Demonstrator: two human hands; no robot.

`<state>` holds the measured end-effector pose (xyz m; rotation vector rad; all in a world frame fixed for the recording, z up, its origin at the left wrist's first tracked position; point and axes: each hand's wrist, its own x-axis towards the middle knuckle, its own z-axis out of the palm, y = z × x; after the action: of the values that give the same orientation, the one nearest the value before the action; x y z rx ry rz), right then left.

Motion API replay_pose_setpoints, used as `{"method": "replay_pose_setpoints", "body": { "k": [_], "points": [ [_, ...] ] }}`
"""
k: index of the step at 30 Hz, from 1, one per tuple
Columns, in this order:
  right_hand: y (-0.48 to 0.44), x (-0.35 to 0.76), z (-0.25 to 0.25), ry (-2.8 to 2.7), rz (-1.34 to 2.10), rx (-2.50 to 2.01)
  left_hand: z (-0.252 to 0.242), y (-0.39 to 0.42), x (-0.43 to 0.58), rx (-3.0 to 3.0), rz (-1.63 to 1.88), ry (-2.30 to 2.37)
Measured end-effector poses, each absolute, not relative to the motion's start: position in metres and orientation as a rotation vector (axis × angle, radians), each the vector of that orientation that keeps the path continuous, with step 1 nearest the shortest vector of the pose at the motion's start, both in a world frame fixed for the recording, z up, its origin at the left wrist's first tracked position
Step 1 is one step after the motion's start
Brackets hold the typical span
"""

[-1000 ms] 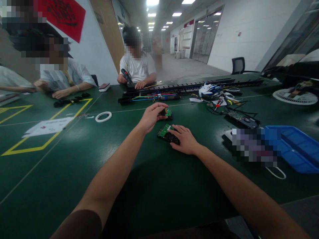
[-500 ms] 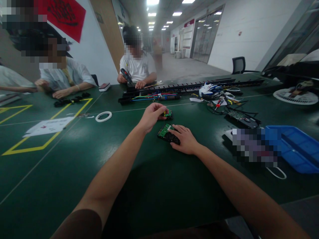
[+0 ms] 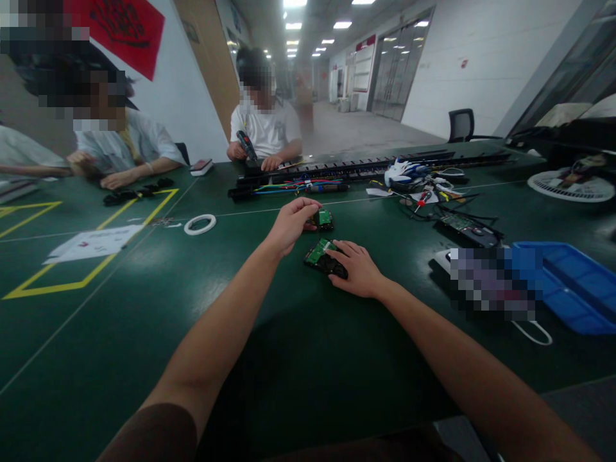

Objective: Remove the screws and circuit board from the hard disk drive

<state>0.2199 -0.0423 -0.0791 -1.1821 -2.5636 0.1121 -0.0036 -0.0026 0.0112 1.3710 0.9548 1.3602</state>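
Observation:
My left hand [image 3: 291, 224] reaches forward over the green table [image 3: 144, 301], its fingers pinched on the near edge of a small black unit with a green circuit board [image 3: 324, 219]. My right hand [image 3: 355, 269] lies palm down just in front, fingers curled over a second black unit with a green board [image 3: 319, 254], pressing it on the table. The two units lie a little apart, one behind the other.
A long black rack with coloured wires [image 3: 337, 176] crosses the table beyond. A white tape ring [image 3: 199, 224] and papers [image 3: 94, 244] lie left, inside yellow floor-tape lines. Blue tray [image 3: 568, 282], another board [image 3: 464, 230] and tools sit right. Two people sit opposite, one holding a screwdriver [image 3: 246, 145].
My left hand's fingers have closed from a loose spread over the far unit into a pinch on it. My right hand has stayed still.

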Motion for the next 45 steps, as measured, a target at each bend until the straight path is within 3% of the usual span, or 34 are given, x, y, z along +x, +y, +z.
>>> {"method": "replay_pose_setpoints", "body": {
  "k": [28,45],
  "points": [
    [-0.0416,0.2200,-0.0807,-2.554,0.101,-1.170,0.0124,-0.0053,-0.0004,1.244,1.343,0.796],
    [-0.0423,0.2200,-0.0797,-2.556,0.124,-1.180,0.0088,-0.0020,-0.0045,1.396,1.384,0.963]
  ]
}}
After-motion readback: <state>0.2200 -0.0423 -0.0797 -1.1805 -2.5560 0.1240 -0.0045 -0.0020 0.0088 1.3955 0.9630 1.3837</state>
